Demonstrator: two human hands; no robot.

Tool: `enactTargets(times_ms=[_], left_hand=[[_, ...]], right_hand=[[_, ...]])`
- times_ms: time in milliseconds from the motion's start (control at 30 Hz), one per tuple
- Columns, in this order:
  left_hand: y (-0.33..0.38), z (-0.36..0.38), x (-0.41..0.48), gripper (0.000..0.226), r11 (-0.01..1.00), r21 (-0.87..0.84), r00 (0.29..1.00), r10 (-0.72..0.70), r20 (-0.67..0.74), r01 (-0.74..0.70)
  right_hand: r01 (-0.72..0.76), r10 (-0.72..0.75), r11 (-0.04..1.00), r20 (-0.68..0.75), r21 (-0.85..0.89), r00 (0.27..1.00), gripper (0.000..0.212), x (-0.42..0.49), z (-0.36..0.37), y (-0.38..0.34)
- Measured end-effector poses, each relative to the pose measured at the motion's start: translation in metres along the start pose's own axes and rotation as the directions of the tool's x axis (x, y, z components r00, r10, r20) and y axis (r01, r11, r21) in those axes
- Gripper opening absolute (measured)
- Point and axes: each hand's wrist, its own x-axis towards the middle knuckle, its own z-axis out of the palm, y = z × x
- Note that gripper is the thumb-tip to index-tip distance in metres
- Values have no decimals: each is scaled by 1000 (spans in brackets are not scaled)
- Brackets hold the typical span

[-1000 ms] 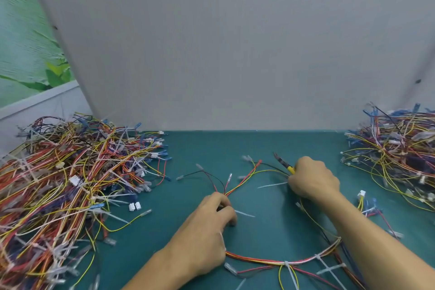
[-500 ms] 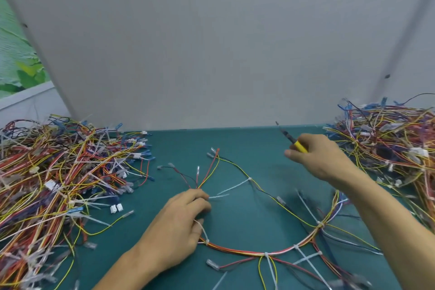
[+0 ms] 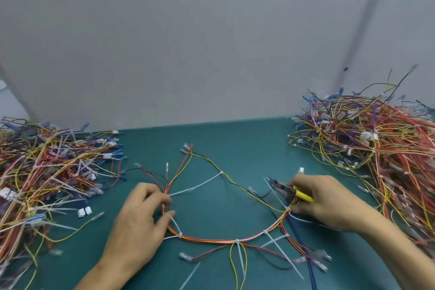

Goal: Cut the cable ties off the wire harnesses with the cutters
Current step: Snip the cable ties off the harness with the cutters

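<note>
Pinching with thumb and forefinger, left hand (image 3: 138, 221) holds the harness (image 3: 211, 240) at its left bend, the other fingers curled. Right hand (image 3: 327, 202) is wrapped round the cutters (image 3: 301, 193). Only a bit of yellow handle and the dark nose show, and the nose is too blurred to tell whether the blades are apart.

At far left, the left pile (image 3: 47, 172) of harnesses is cut off by the frame edge, and its near part is smeared. The harness lies on the green mat (image 3: 235, 143) between the hands. It is a U-shaped bundle of red, orange, yellow and white wires, open toward the far wall (image 3: 211, 42). Loose ends with clear-sleeved terminals fan out at its far left tip and along the near side. White ties (image 3: 239, 252) clasp the bundle at intervals, their long tails sticking out. One more sits on the thin yellow-and-black branch crossing the U.

The cutters' nose points left, just beside the harness's right arm, and the right thumb tip lies close against the bundle there. Both forearms run off the near edge. At right, the right pile (image 3: 376, 148) runs out of frame.
</note>
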Motion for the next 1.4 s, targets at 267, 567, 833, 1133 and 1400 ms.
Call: enactTargets(times_ms=[267, 567, 833, 1133, 1400], left_hand=[[10, 3, 22, 28, 911, 199, 920, -383, 78, 362], [-6, -4, 31, 13, 740, -444, 840, -540, 56, 505], [-7, 4, 22, 22, 936, -44, 937, -349, 25, 350], [13, -8, 22, 13, 987, -54, 987, -155, -48, 152], [80, -12, 38, 4, 985, -104, 988, 144, 55, -138]], right_hand=[[-388, 325, 894, -270, -226, 906, 35, 2, 27, -7], [-349, 392, 918, -290, 189, 873, 14, 9, 21, -14], [-361, 353, 933, -239, 14, 904, 22, 7, 30, -15], [-320, 333, 942, -169, 100, 927, 29, 1, 16, -16], [-166, 168, 973, 1, 158, 986, 26, -16, -20, -2]])
